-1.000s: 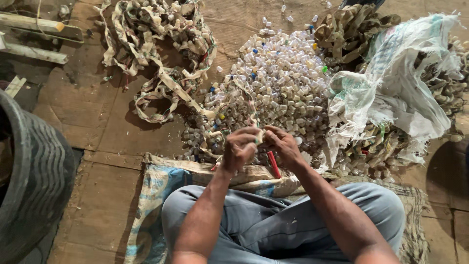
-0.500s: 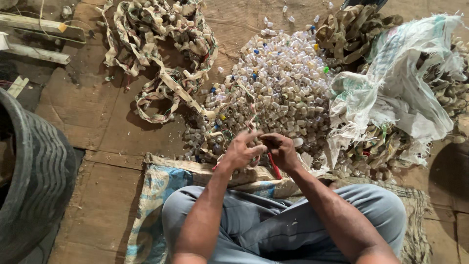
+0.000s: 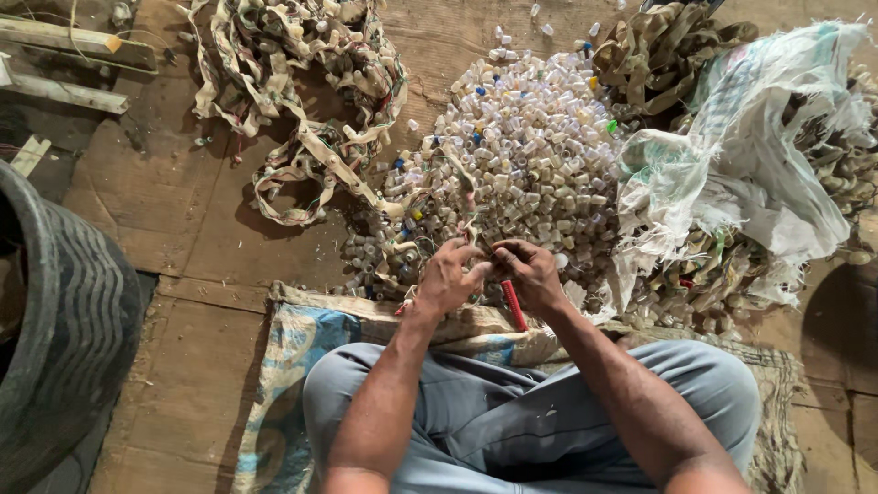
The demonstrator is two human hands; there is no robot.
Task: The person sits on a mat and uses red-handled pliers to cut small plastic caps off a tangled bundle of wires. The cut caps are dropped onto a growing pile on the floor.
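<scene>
Hands at centre, head view, seen from above. Left hand (image 3: 448,279) curled, fingers bent inward, grip closed on a thin strand of the beige strip (image 3: 462,206) that runs up and left toward the tangled heap; thumb and forefinger pinched at the strand, fingertips touching those of the right. Right hand (image 3: 530,274) likewise clenched, fingers folded round a red-handled tool (image 3: 512,305), w/ handle poking down and out below the palm, slanted toward the lap; working end hidden by fingers, so kind of tool not determinable. Both hands close together, knuckles nearly meeting, just in front of pile of small pale caps (image 3: 530,155), approx. at its near edge. Whether a cap sits between the fingertips: cannot tell.

Pile of caps: mostly whitish, a few blue, yellow, green ones mixed in, lying on the floor (image 3: 165,192). Tangled strip heap (image 3: 302,91) to upper left, studded w/ caps, linked to the hands by the one strand. Torn white woven sack (image 3: 777,155) at right, partly over a second heap of strip. Dark tyre (image 3: 64,329) at left edge, well apart. Printed sack mat (image 3: 293,348) under the seated legs in grey trousers (image 3: 512,430).
</scene>
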